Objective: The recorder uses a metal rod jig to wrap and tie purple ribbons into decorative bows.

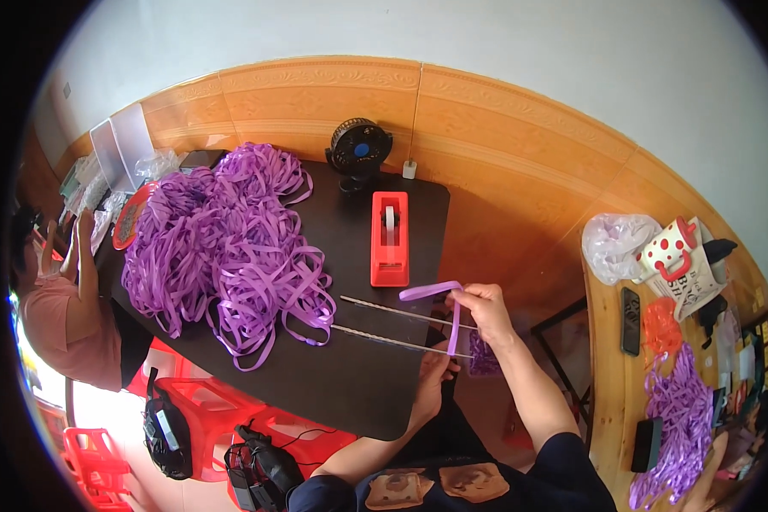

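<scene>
My right hand pinches a flat purple ribbon at the table's right edge. From these fingers one length of ribbon sticks out to the left as a loop, and another runs down across two thin metal rods. My left hand is closed at the lower end of that ribbon, beside the nearer rod's tip; its fingertips are partly hidden. Both rods lie side by side, reaching from the dark table past its edge. A big tangled heap of purple ribbon covers the table's left half.
Behind the rods stands a red tape dispenser, with a black fan farther back. At left, another person sits by a red tray. A wooden table at right bears a phone, bags and more ribbon. Red stools stand lower left.
</scene>
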### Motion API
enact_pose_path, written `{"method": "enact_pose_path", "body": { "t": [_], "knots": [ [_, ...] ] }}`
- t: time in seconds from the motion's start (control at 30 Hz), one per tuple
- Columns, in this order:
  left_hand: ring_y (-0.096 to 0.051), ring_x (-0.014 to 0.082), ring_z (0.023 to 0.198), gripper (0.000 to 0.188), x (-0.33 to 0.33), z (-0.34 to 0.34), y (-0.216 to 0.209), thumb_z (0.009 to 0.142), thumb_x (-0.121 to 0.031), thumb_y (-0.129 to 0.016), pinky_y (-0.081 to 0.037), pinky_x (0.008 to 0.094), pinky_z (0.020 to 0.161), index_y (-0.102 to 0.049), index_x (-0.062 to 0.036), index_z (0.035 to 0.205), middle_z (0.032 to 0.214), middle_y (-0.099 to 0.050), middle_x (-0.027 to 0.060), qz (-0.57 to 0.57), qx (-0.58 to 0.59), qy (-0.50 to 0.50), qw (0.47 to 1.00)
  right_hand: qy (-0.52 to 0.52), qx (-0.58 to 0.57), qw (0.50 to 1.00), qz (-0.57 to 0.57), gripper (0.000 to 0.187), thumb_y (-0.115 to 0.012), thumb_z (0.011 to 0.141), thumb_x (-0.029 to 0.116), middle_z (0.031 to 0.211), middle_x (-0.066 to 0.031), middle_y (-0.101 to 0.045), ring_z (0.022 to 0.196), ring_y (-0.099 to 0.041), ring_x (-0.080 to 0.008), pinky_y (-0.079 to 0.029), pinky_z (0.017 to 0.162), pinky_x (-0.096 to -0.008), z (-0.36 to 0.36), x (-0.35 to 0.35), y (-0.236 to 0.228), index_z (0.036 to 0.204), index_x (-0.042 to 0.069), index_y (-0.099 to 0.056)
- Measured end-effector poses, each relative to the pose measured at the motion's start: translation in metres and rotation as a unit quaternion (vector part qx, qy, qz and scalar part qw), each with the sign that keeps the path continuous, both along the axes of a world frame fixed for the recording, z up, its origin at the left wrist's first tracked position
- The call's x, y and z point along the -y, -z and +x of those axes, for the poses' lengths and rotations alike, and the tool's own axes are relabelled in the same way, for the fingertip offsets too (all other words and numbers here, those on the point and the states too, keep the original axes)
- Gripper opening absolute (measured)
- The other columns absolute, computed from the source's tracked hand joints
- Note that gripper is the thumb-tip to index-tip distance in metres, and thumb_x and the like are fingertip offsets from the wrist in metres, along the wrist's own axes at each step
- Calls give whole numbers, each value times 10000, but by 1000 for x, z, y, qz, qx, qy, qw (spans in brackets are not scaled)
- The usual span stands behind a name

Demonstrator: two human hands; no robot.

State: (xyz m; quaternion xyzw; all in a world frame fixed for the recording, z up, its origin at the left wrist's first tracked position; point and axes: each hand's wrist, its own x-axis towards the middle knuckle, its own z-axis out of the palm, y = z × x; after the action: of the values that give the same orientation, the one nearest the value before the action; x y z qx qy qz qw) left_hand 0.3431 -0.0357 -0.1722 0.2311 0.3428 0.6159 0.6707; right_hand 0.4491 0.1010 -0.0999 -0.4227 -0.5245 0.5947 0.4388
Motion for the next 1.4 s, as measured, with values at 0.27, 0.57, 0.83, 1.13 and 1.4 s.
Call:
{"method": "enact_pose_path", "body": {
  "t": [0.27,0.57,0.83,1.13,1.4],
  "knots": [
    [-518,135,978,272,-28,22,-40,944,-109,-520,-414,268,867,-543,-3,1194,1051,-567,59,108,-183,-199,957,-37,-184,977,-101,187,-614,829,77,779,-128,-675,693,-657,-203,-529,640,-303,14,19,54,896,-90,-662],
    [-602,137,856,166,-19,17,-28,953,-149,-525,-475,261,787,-618,-19,997,902,-641,56,-5,-115,-89,989,54,-139,919,-364,157,-535,863,161,719,-70,-616,569,-575,-172,-401,463,-280,7,100,80,862,53,-649],
    [-588,86,720,200,40,12,-27,966,-190,-515,-445,226,684,-625,-26,1000,834,-639,39,-48,-31,-29,998,54,170,984,-28,147,-610,847,111,684,-86,-640,541,-572,-176,-407,494,-244,45,162,83,826,-25,-660],
    [-604,95,756,210,86,-10,-21,937,-212,-574,-442,211,686,-654,-33,1013,846,-665,32,-96,-67,-13,993,130,370,742,544,300,-668,667,18,980,-76,-584,828,-575,-248,-413,712,-363,24,166,11,960,81,-649],
    [-575,108,764,204,98,-29,-18,924,-221,-593,-440,228,678,-645,-62,1040,910,-648,19,-123,-2,64,990,70,367,643,668,211,-679,614,81,956,-57,-593,805,-583,-197,-396,666,-321,10,156,10,821,55,-650]
  ]
}}
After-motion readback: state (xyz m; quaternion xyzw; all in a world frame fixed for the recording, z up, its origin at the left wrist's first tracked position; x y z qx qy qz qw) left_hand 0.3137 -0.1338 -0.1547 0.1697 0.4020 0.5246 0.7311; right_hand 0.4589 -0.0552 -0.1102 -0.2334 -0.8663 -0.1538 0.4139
